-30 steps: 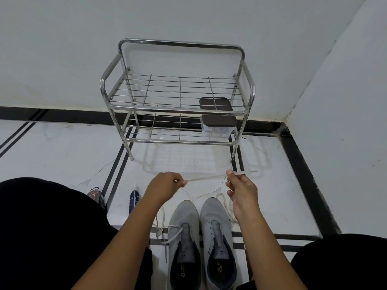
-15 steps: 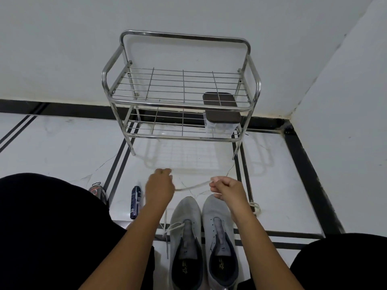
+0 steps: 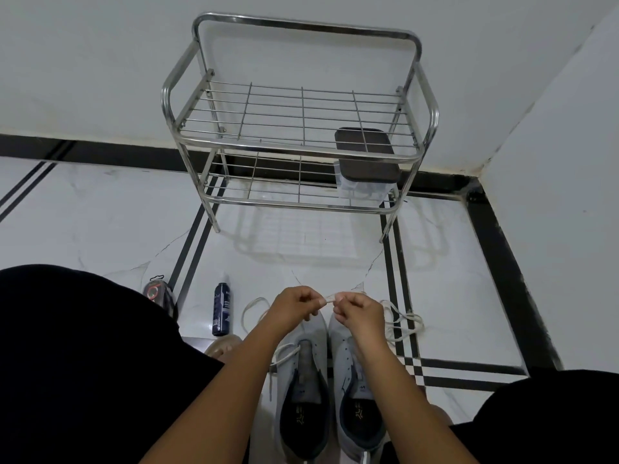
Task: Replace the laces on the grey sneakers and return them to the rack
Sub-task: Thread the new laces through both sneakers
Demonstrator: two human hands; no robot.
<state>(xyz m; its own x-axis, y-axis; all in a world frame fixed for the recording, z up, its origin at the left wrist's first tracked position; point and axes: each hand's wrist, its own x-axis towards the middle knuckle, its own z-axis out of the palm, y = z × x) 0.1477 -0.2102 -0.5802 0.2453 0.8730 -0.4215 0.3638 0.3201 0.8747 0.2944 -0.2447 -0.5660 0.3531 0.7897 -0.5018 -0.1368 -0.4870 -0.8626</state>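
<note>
Both hands, left hand (image 3: 294,304) and right hand (image 3: 356,311), pinch one lace (image 3: 330,298) running sideways between my fingers, grey sneakers (image 3: 330,370) directly beneath, right shoe's eyelets nearer my right hand.

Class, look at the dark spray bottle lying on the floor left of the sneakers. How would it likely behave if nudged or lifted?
The bottle looks round-bodied and lies on its side, so a sideways nudge would probably roll it. The floor looks glossy, so it may also slide. It is slim, so probably light, though its fill cannot be seen.
</note>
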